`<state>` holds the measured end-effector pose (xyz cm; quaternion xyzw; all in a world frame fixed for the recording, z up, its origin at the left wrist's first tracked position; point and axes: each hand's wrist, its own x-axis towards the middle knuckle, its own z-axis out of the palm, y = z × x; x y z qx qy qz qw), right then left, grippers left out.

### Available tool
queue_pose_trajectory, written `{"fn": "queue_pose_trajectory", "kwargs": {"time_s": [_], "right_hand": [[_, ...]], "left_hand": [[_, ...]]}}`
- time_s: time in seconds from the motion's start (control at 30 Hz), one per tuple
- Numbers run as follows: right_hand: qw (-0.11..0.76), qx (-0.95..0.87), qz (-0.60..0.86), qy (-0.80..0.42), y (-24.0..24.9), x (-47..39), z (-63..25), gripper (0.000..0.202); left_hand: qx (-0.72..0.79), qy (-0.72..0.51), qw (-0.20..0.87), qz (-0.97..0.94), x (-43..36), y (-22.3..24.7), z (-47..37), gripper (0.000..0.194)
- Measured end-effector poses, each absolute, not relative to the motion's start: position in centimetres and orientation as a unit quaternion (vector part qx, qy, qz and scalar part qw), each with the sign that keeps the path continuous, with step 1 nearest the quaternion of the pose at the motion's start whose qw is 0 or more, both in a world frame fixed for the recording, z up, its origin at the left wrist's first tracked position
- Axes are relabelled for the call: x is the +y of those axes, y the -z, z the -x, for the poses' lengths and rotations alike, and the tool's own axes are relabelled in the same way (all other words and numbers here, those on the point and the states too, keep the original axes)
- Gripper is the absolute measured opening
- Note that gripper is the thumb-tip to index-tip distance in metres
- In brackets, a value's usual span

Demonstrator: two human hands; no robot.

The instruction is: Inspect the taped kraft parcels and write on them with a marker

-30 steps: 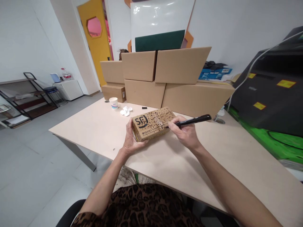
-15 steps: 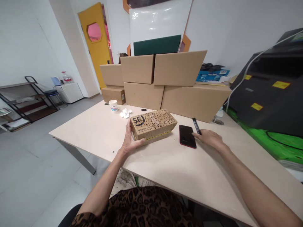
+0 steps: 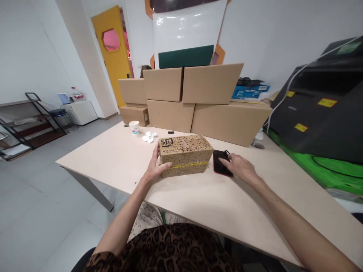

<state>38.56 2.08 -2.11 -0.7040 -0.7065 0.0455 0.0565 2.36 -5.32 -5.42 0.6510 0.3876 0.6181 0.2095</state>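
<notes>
A brown speckled SF box (image 3: 185,154) with a yellow strip along its front rests on the table (image 3: 187,196). My left hand (image 3: 155,166) grips its left end, the thumb on the front face and the fingers along the side. Just right of the box lies a dark phone (image 3: 220,168) with a red edge. My right hand (image 3: 239,166) is over the phone's right part, closed around a black marker (image 3: 227,153), of which only one end shows. One finger reaches over the phone's screen; whether it touches is unclear.
Behind stand stacked cardboard boxes (image 3: 170,115) with a dark green box (image 3: 185,56) on top. A paper cup (image 3: 134,127), crumpled tissue (image 3: 149,136) and a small black object (image 3: 171,132) lie toward the back left. A large black machine (image 3: 317,102) stands at the right.
My right hand has moved left with the marker, now over the phone. The box has tilted, showing more of its front face, with my left hand still on it.
</notes>
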Motion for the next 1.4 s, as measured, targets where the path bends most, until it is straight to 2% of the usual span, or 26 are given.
{"fn": "queue_pose_trajectory", "kwargs": {"time_s": [0.2, 0.4, 0.6, 0.7, 0.83, 0.97, 1.13, 1.3, 1.4], "right_hand": [[0.033, -0.685, 0.725, -0.066, 2.5, 0.6, -35.2, 0.078], [0.034, -0.645, 0.756, -0.103, 2.5, 1.9, -35.4, 0.083], [0.089, -0.615, 0.764, -0.173, 3.3, 3.1, -36.2, 0.098], [0.158, -0.620, 0.744, -0.190, 4.1, 3.3, -36.1, 0.102], [0.257, -0.624, 0.723, -0.148, 4.2, 5.0, -38.0, 0.080], [0.341, -0.567, 0.747, -0.061, 3.7, 7.8, -44.5, 0.053], [0.348, -0.582, 0.734, -0.034, 5.6, 9.6, -50.2, 0.035], [0.323, -0.670, 0.668, -0.026, 6.8, 9.2, -49.2, 0.019], [0.287, -0.767, 0.573, -0.035, 6.2, 8.6, -47.0, 0.019]], "left_hand": [[0.409, -0.602, 0.238, -0.643, -5.7, 6.5, -1.4, 0.110], [0.441, -0.621, 0.189, -0.620, -6.0, 7.1, -0.7, 0.104], [0.440, -0.642, 0.088, -0.622, -6.4, 7.0, -0.7, 0.103], [0.438, -0.637, 0.056, -0.632, -6.8, 7.0, -0.5, 0.102], [0.434, -0.629, 0.044, -0.644, -7.5, 7.1, 0.1, 0.100], [0.438, -0.620, 0.065, -0.647, -8.1, 7.0, 0.7, 0.100], [0.445, -0.616, 0.072, -0.646, -8.7, 6.9, 0.8, 0.096], [0.449, -0.607, 0.070, -0.652, -8.6, 6.7, 0.8, 0.097], [0.449, -0.597, 0.070, -0.661, -8.4, 6.7, 0.6, 0.098]]}}
